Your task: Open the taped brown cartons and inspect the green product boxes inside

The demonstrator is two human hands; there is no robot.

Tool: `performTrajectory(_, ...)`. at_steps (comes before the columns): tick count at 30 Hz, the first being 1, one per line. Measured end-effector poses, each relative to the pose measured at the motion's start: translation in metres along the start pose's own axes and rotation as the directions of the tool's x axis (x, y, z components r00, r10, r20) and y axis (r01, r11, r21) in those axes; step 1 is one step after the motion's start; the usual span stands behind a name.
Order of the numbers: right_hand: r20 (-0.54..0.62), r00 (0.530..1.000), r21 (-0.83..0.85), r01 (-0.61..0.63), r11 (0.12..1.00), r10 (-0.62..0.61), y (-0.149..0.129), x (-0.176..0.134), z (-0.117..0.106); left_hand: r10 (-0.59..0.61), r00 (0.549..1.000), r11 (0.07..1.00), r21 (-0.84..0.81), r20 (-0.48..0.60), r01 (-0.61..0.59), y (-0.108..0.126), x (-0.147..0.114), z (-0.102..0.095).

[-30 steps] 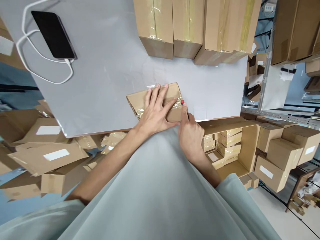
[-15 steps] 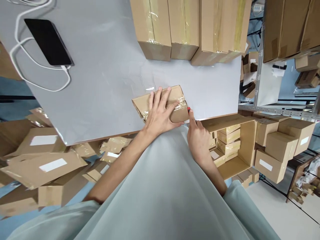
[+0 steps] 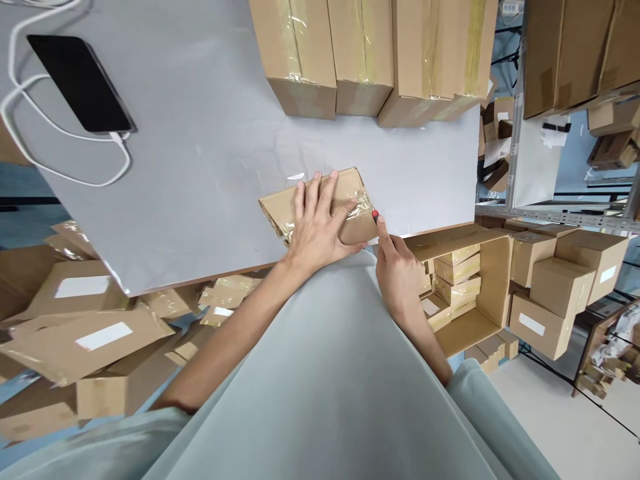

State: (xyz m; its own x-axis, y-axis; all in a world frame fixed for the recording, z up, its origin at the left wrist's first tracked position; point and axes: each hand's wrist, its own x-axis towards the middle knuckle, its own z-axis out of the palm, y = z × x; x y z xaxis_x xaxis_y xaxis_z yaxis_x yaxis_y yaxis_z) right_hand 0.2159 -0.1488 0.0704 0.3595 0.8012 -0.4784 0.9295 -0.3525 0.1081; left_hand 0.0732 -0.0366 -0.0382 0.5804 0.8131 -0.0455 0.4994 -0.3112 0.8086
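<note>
A small brown cardboard box with shiny clear tape lies at a slant near the table's front edge. My left hand rests on top of it, fingers stretched and spread, pressing it against the table. At the box's right end, my right hand is closed around a red-and-black box cutter, index finger extended along it. Only the cutter's front shows; the rest is hidden in the hand, and I cannot make out the blade. Its tip is at the taped right edge of the box.
Several taped cartons stand along the back of the grey table. A phone with a white cable lies at left. Below right, a large open carton holds small boxes. More boxes pile up below left.
The view has shifted slightly, so the phone and table appear farther left. Both hands stay at the box; the cutter remains at its right edge, with only a slight shift.
</note>
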Motion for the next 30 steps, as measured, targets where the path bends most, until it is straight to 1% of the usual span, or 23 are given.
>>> performTrajectory(5, 0.055, 0.998, -0.004, -0.022, 1.000, 0.023, -0.010, 0.012, 0.001, 0.019, 1.000, 1.000, 0.014, -0.003, -0.019, -0.002, -0.001, 0.002)
performTrajectory(9, 0.107, 0.993, -0.024, -0.039, 0.999, 0.042, -0.017, 0.012, -0.011, 0.037, 0.999, 0.997, 0.065, 0.013, -0.038, -0.004, -0.003, 0.005)
performTrajectory(13, 0.164, 0.983, -0.077, -0.074, 0.994, 0.086, -0.014, 0.005, -0.024, 0.056, 0.998, 0.995, 0.081, 0.017, -0.057, -0.004, -0.006, 0.008)
performTrajectory(16, 0.207, 0.971, -0.126, -0.096, 0.987, 0.120, -0.006, -0.004, -0.022, 0.061, 0.998, 0.995, 0.076, 0.006, -0.061, -0.006, -0.006, 0.010)
performTrajectory(18, 0.205, 0.971, -0.128, -0.099, 0.987, 0.124, -0.001, -0.012, -0.019, 0.073, 0.997, 0.994, 0.078, 0.003, -0.073, -0.008, -0.006, 0.010)
performTrajectory(20, 0.183, 0.977, -0.097, -0.096, 0.991, 0.113, 0.004, -0.022, -0.020, 0.090, 0.996, 0.993, 0.082, 0.005, -0.090, -0.011, -0.005, 0.010)
performTrajectory(22, 0.142, 0.985, -0.015, -0.097, 0.995, 0.098, 0.009, -0.033, -0.027, 0.109, 0.994, 0.991, 0.081, 0.007, -0.109, -0.014, -0.005, 0.009)
performTrajectory(24, 0.055, 0.992, 0.126, -0.116, 0.985, 0.109, 0.018, -0.039, -0.031, 0.125, 0.992, 0.989, 0.079, 0.005, -0.125, -0.019, -0.007, 0.006)
performTrajectory(26, -0.061, 0.987, 0.306, -0.124, 0.944, 0.149, 0.033, -0.029, -0.024, 0.124, 0.992, 0.989, 0.083, -0.006, -0.123, -0.026, -0.012, 0.001)
performTrajectory(28, -0.150, 0.971, 0.494, -0.087, 0.865, 0.184, 0.051, 0.002, 0.000, 0.101, 0.994, 0.991, 0.091, -0.033, -0.097, -0.036, -0.022, -0.007)
performTrajectory(29, -0.157, 0.970, 0.582, -0.060, 0.811, 0.184, 0.058, 0.025, 0.018, 0.081, 0.995, 0.993, 0.094, -0.052, -0.076, -0.042, -0.029, -0.013)
performTrajectory(30, -0.132, 0.975, 0.667, -0.048, 0.743, 0.181, 0.064, 0.051, 0.039, 0.055, 0.996, 0.994, 0.098, -0.073, -0.048, -0.050, -0.037, -0.019)
